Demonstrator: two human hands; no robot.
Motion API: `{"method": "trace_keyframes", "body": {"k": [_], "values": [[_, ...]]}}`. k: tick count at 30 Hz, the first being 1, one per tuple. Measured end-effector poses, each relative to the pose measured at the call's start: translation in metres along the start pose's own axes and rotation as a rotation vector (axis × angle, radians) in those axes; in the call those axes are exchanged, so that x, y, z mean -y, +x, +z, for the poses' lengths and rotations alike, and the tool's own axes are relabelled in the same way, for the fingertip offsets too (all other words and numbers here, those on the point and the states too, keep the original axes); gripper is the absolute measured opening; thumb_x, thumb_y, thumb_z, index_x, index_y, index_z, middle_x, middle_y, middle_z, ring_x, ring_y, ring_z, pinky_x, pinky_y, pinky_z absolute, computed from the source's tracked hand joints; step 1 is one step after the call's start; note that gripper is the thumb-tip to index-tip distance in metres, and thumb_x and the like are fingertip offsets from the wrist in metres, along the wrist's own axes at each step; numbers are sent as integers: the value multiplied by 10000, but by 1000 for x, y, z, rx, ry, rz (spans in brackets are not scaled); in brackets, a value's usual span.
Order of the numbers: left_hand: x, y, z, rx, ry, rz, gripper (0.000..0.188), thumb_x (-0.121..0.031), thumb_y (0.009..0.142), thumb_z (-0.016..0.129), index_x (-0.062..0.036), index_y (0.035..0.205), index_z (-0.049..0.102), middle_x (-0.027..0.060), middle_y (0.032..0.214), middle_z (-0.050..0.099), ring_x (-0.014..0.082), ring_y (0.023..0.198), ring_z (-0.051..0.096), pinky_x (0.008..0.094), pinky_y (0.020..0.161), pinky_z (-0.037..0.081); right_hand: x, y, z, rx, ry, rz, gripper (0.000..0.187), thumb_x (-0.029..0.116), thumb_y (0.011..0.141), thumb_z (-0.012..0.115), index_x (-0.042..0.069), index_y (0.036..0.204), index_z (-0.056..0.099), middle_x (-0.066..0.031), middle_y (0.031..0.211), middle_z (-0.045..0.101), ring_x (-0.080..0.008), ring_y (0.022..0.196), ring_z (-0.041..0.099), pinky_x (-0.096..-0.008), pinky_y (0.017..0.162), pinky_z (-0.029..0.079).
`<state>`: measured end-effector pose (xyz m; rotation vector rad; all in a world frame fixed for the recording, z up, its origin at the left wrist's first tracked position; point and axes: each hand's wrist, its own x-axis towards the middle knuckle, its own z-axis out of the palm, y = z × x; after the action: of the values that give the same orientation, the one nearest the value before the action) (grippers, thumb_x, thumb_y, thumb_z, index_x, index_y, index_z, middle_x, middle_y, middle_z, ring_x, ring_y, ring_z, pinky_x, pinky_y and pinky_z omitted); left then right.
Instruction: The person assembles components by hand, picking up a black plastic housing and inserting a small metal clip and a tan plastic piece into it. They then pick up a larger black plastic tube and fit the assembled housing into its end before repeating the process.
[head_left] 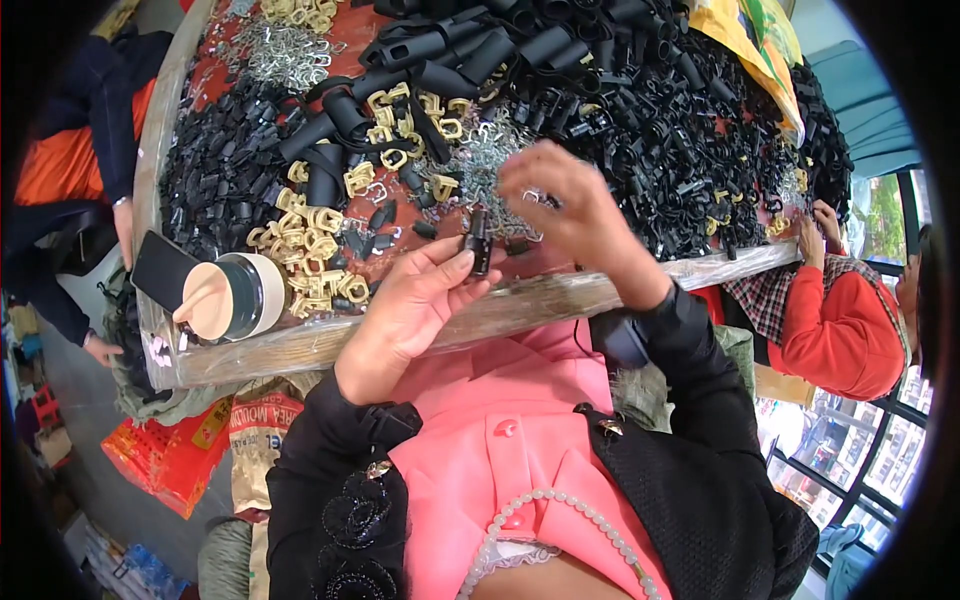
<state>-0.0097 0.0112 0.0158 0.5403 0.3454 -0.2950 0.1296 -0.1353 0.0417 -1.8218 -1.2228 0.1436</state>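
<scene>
My left hand point(415, 300) is closed around a small black plastic part point(480, 243), held upright between thumb and fingers just above the table's front edge. To its right, my right hand point(575, 205) hovers over a pile of silver bent-wire pieces point(485, 160). Its fingers are curled and smeared by motion, so I cannot tell whether anything is in them. Beside my left hand lie many cream-coloured plastic rings point(310, 245), and a few loose dark plastic pieces point(380, 217) are scattered on the red tabletop.
Heaped black parts point(660, 140) and black tubes point(440, 60) cover much of the wood-edged table point(560, 293). At the left corner stand a lidded jar point(262, 295) and a phone point(165, 270). A yellow bag point(750, 50) lies far right. Other people's hands point(820, 230) are at both sides.
</scene>
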Motion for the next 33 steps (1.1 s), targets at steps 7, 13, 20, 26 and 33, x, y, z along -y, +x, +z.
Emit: {"method": "trace_keyframes", "body": {"k": [7, 13, 20, 26, 33], "values": [[-4, -5, 0, -50, -8, 68, 243, -51, 811, 546, 36, 1035, 512, 100, 936, 579, 192, 862, 581, 233, 746, 492, -52, 38, 4, 162, -664, 131, 140, 60, 689, 596, 28, 825, 584, -111, 780, 528, -275, 673, 536, -321, 576, 431], [-1, -5, 0, -61, -36, 111, 241, -67, 807, 559, 29, 1025, 518, 91, 928, 581, 181, 842, 586, 219, 728, 496, -49, 24, -7, -49, -337, 173, 77, 77, 722, 597, 36, 785, 581, -55, 667, 501, -182, 581, 501, -281, 512, 392], [6, 2, 6, -26, -33, 162, 281, -96, 808, 561, 22, 1054, 494, 139, 964, 577, 224, 902, 575, 270, 755, 498, -24, 0, -10, -167, 484, 601, 96, 114, 806, 563, 43, 741, 563, 30, 631, 476, -42, 522, 413, -177, 462, 324], [8, 11, 11, 15, -31, 189, 249, -123, 819, 557, -2, 1034, 527, 65, 959, 582, 117, 894, 548, 250, 806, 448, -10, -26, 0, -65, 1015, 827, 116, 153, 834, 548, 49, 784, 528, 27, 633, 490, -36, 496, 415, -163, 443, 316], [18, 16, 13, 90, -52, 241, 257, -118, 815, 561, -14, 1047, 526, 68, 981, 580, 131, 906, 545, 269, 820, 442, 10, -36, 6, 39, 878, 827, 145, 173, 846, 531, 41, 787, 520, 20, 622, 491, -35, 512, 427, -167, 440, 321]]}}
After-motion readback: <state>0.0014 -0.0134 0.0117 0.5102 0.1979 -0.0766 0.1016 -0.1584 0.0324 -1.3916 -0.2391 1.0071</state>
